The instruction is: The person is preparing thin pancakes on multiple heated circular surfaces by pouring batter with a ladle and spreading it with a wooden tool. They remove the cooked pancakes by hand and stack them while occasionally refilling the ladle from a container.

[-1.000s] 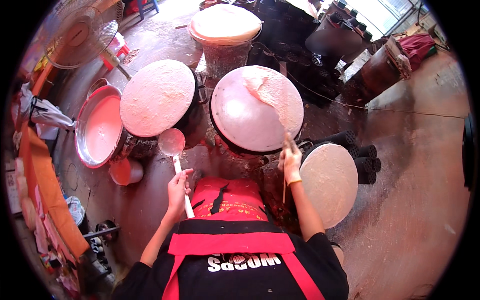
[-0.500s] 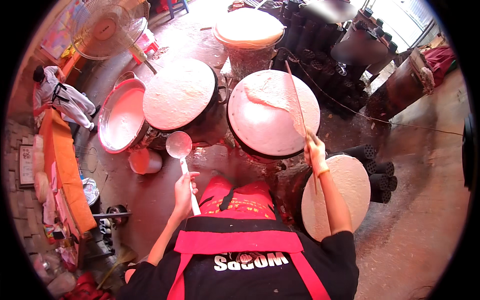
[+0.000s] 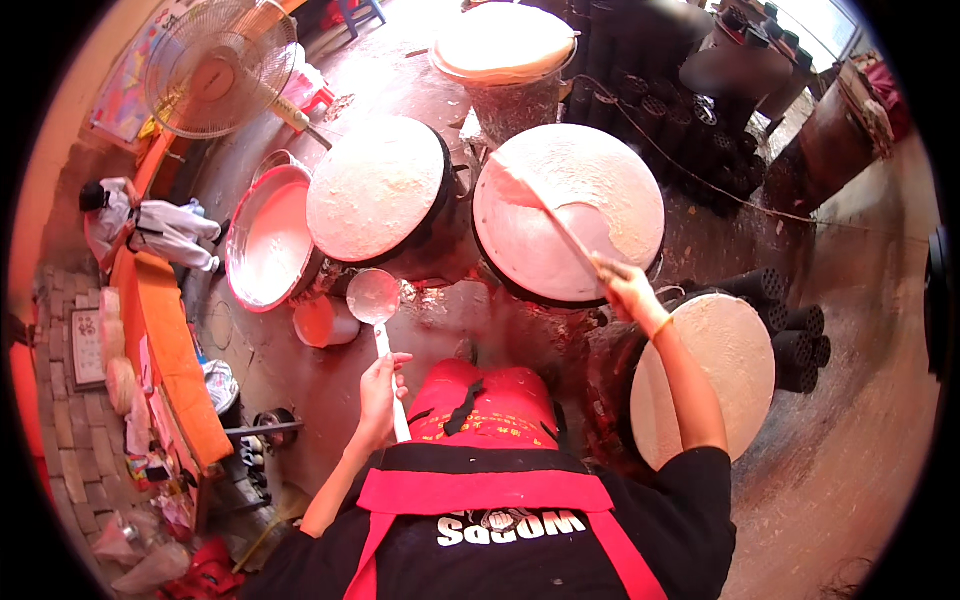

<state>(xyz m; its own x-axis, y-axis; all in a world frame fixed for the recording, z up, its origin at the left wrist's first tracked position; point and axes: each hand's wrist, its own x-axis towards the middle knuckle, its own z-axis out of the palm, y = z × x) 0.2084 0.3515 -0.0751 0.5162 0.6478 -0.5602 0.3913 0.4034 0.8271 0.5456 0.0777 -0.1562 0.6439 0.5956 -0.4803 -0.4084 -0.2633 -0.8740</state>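
My left hand [image 3: 380, 395] is closed round the white handle of a ladle [image 3: 373, 297], whose round bowl is held up over the floor near a small bucket [image 3: 327, 322]. In my right hand [image 3: 632, 292] is one end of a long thin wooden spreading stick [image 3: 556, 222]. The stick slants left and away across a round griddle [image 3: 510, 245] in front of me. Pale batter [image 3: 632, 190] covers the far and right parts of that griddle, with a barer patch near the stick.
Other round griddles bearing pale sheets stand at left [image 3: 378, 188], right [image 3: 703, 380] and far back [image 3: 505, 42]. A basin [image 3: 235, 270] holds batter. Black briquettes [image 3: 797, 345] stack at right. A fan [image 3: 212, 78], an orange table [image 3: 190, 380] and another person [image 3: 170, 230] are left.
The stick has swung from nearly upright to slanting left, sweeping over the griddle. Batter now spreads along more of its far and right sides. My left hand still holds the ladle.
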